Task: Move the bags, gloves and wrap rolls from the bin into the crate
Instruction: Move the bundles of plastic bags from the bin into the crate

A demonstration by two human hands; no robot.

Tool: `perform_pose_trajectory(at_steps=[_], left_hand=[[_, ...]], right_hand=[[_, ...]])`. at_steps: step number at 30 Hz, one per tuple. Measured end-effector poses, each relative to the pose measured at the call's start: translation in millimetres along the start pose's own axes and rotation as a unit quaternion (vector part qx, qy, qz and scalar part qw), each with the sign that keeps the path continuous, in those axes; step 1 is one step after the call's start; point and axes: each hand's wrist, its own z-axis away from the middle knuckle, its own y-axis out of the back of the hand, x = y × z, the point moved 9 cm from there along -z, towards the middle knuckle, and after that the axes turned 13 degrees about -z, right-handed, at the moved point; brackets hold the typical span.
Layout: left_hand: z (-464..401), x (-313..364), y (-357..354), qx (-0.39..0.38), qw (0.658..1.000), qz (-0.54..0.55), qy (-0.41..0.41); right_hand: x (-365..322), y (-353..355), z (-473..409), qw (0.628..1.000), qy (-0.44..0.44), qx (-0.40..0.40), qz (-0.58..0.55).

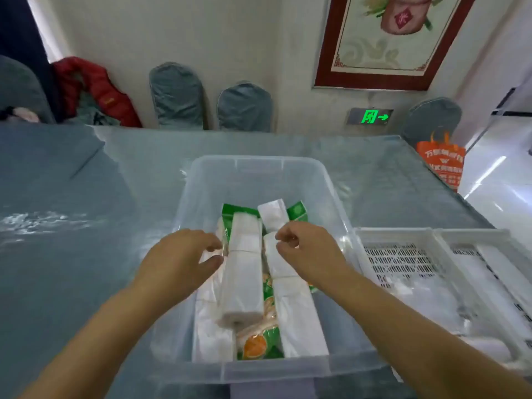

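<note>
White plastic rolls of bags lie in the clear bin point(331, 180) at the centre of the frame, long axes running from the lower edge toward the top, over green packets point(259, 345). The centre roll point(244, 272) lies just right of the left hand point(184, 254), whose spread fingers touch the wrapping at its left edge without closing on it. The right hand point(305, 243), fingers curled in a loose pinch, sits over the right roll point(290, 286); whether it grips is unclear. The white crate point(397, 234) waits at lower right, nearer the right hand, so I judge that hand carries.
</note>
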Motion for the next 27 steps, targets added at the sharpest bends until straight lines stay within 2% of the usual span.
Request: perform_pose_trajectory(at_steps=[4, 7, 10, 13, 17, 20, 24, 27], left_hand=[[-14, -12, -10, 0.004, 0.999, -0.016, -0.043], [-16, -13, -19, 0.006, 0.998, 0.003, -0.061], [-15, -21, -21, 0.009, 0.998, 0.029, -0.054], [-15, -20, -19, 0.016, 0.998, 0.035, -0.055], [-16, -21, -24, -0.011, 0.998, 0.025, -0.050], [-17, -18, -25, -0.027, 0.998, -0.006, -0.065], [-19, -9, -22, -0.067, 0.992, -0.072, -0.075], [-25, 3, -28, -0.132, 0.982, -0.112, -0.074]], right_hand=[[36, -84, -30, 0.981, -0.138, -0.134, 0.020], [72, -122, -38, 0.961, -0.202, -0.179, 0.065], [94, -137, -46, 0.955, -0.239, -0.155, 0.085], [102, -141, -57, 0.952, -0.284, -0.101, 0.051], [112, -146, -55, 0.927, -0.364, -0.057, -0.071], [109, -151, -51, 0.889, -0.410, -0.055, -0.196], [84, -114, -57, 0.888, -0.382, -0.059, -0.248], [65, -52, -66, 0.921, -0.307, -0.049, -0.234]])
